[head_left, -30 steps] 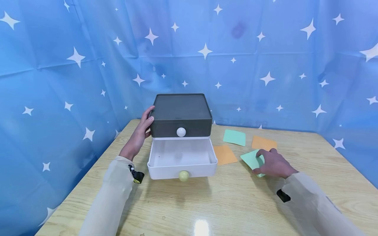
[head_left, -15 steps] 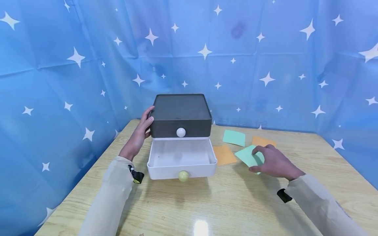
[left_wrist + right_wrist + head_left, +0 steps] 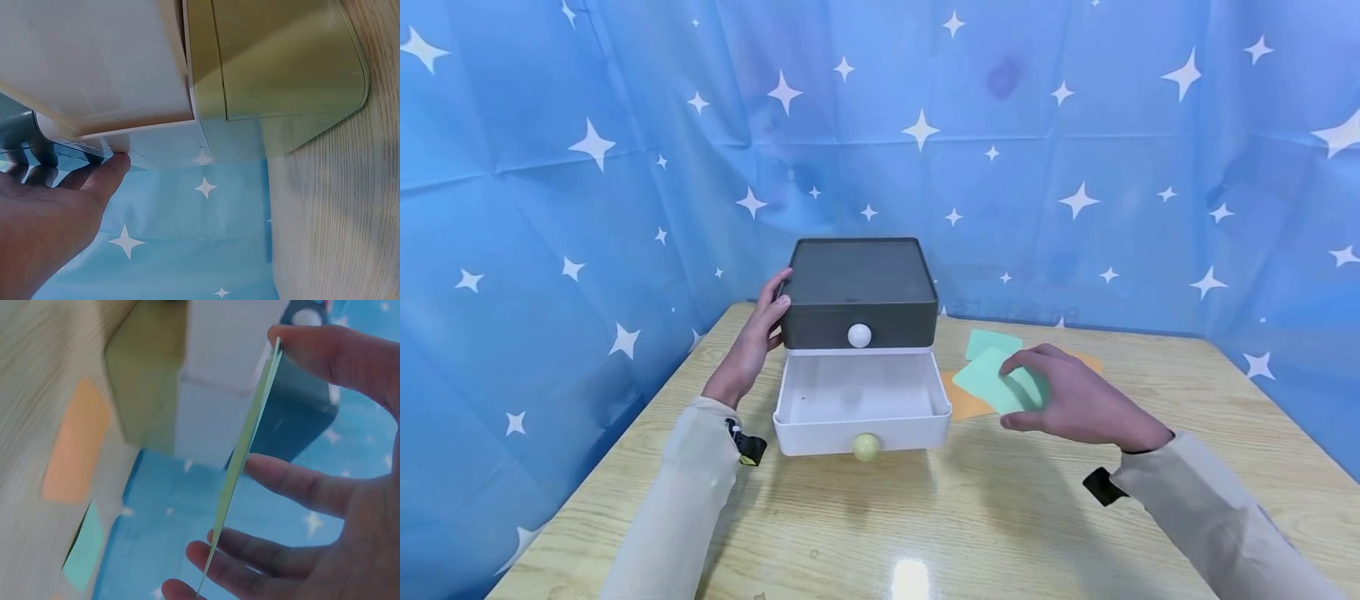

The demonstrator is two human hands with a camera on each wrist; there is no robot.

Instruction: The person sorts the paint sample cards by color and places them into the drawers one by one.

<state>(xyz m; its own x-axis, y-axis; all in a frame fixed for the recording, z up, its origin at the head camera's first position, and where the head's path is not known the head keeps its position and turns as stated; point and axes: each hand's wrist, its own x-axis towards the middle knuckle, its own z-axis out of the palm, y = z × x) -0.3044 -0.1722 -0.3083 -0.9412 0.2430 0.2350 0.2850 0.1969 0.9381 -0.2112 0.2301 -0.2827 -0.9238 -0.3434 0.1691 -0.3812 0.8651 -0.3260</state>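
My left hand (image 3: 751,342) rests against the left side of a small drawer unit (image 3: 861,275) with a dark grey top tier. In the left wrist view, the fingers of that hand (image 3: 53,215) lie extended along the unit's side. Below the grey tier, the white drawer (image 3: 820,437) stands pulled out, with a pale yellow-green round knob (image 3: 866,447). To its right, my right hand (image 3: 1078,404) holds a mint-green sticky note (image 3: 985,379) between thumb and fingers. The right wrist view shows this note edge-on, thumb at one edge and fingertips along it.
An orange note (image 3: 966,406) lies right beside the drawer, partly covered by the held note in the head view. Behind are another green note (image 3: 988,340) and an orange note (image 3: 1086,362). A yellowish lower tier (image 3: 287,62) sits under the white drawer. A blue star-patterned curtain (image 3: 1000,192) hangs behind the table.
My right hand has risen from the table and moved left with the green note, nearer the white drawer. The left hand and drawer unit have stayed put.
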